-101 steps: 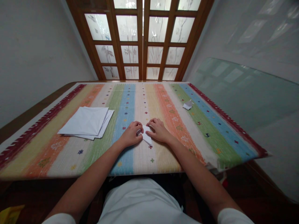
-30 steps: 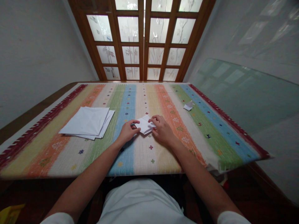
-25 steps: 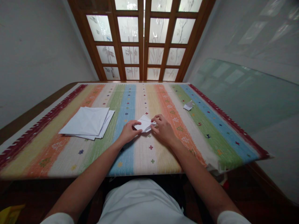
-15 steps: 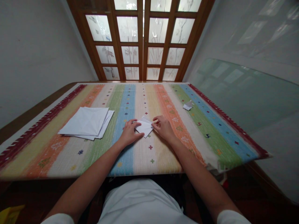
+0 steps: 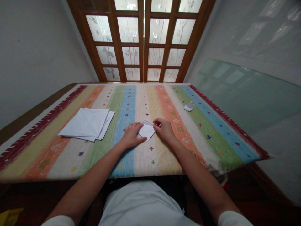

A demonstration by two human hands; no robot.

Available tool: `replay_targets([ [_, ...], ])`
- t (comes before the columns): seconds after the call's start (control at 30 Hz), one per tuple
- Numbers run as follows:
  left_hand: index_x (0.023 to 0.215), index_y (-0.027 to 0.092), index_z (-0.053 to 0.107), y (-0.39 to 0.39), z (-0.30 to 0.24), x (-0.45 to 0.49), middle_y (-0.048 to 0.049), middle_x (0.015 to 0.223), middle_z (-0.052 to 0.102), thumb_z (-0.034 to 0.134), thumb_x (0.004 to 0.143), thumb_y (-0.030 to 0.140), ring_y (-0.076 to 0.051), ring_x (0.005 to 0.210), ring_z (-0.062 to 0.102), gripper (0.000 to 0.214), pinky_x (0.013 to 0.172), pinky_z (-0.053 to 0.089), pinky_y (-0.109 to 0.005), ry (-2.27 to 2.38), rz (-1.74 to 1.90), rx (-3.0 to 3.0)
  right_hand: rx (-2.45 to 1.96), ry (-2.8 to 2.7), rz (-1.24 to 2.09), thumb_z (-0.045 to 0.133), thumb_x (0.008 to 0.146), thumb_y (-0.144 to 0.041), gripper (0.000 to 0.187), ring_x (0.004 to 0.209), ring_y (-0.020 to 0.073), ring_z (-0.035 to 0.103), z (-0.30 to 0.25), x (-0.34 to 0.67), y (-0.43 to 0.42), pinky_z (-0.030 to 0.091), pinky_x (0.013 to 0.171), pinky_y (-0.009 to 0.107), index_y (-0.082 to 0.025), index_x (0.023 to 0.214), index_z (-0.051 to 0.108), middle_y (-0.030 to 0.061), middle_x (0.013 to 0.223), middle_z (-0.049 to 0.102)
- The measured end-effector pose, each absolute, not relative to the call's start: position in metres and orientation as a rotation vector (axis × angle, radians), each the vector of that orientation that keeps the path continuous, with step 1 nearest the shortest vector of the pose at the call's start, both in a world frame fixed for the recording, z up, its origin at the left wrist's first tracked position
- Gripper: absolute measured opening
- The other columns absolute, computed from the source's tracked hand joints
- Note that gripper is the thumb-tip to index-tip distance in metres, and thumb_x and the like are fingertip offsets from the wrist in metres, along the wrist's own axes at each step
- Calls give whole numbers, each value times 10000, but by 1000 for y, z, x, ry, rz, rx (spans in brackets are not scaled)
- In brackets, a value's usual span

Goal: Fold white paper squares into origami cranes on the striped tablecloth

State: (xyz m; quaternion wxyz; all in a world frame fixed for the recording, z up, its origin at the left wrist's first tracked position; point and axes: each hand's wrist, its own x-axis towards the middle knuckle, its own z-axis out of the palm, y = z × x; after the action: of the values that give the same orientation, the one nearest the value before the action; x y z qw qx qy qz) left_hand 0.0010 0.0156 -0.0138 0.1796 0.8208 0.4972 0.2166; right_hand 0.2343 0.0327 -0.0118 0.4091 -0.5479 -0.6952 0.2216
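A small folded piece of white paper (image 5: 147, 131) lies on the tablecloth between my two hands, one point toward me and layered flaps at its far edge. My left hand (image 5: 133, 135) holds it from the left, fingers over its left corner and thumb along its lower edge. At the right corner my right hand (image 5: 163, 128) pinches the paper between thumb and forefinger, the other fingers curled. Part of both corners is hidden under my fingers.
To the left lies a loose stack of white paper sheets (image 5: 84, 123) with creases. A small folded paper figure (image 5: 188, 106) stands at the back right. The striped tablecloth (image 5: 150, 166) covers the table; wood-framed glass doors (image 5: 144, 44) are beyond its far edge.
The folded paper's far flap sits lower and more layered than before. My left fingers have moved slightly to the right over the paper; my right hand has shifted very little.
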Motion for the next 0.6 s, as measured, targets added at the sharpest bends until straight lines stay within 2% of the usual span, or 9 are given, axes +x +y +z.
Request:
replay_targets([
  [0.27, 1501, 221, 595, 13, -12, 1, -173, 1561, 578, 861, 782, 447, -398, 1336, 559, 799, 1152, 448, -584, 1358, 614, 2347, -1319, -1874, 469, 630, 887, -154, 107, 716, 169, 651, -10, 235, 31, 463, 701, 280, -206, 957, 691, 13, 796, 718],
  [0.4, 1532, 241, 568, 12, -13, 1, -171, 1576, 552, 855, 783, 467, -408, 1358, 543, 834, 1158, 441, -591, 1350, 621, 2351, -1257, -1871, 501, 618, 862, -150, 107, 724, 174, 638, -6, 233, 32, 480, 721, 297, -209, 939, 662, 10, 793, 699],
  [0.5, 1531, 228, 562, 12, -14, 1, -185, 1580, 538, 851, 786, 484, -420, 1381, 528, 839, 1164, 437, -607, 1363, 618, 2345, -1240, -1705, 674, 677, 831, -205, 143, 730, 179, 659, -5, 230, 35, 523, 719, 309, -214, 974, 668, 26, 847, 727],
  [0.6, 1522, 224, 560, 12, -16, 1, -186, 1578, 534, 853, 790, 496, -417, 1408, 518, 834, 1187, 429, -603, 1364, 636, 2332, -1242, -1448, 988, 788, 781, -338, 316, 728, 184, 679, -6, 229, 37, 542, 679, 306, -215, 1055, 688, 44, 890, 750],
])
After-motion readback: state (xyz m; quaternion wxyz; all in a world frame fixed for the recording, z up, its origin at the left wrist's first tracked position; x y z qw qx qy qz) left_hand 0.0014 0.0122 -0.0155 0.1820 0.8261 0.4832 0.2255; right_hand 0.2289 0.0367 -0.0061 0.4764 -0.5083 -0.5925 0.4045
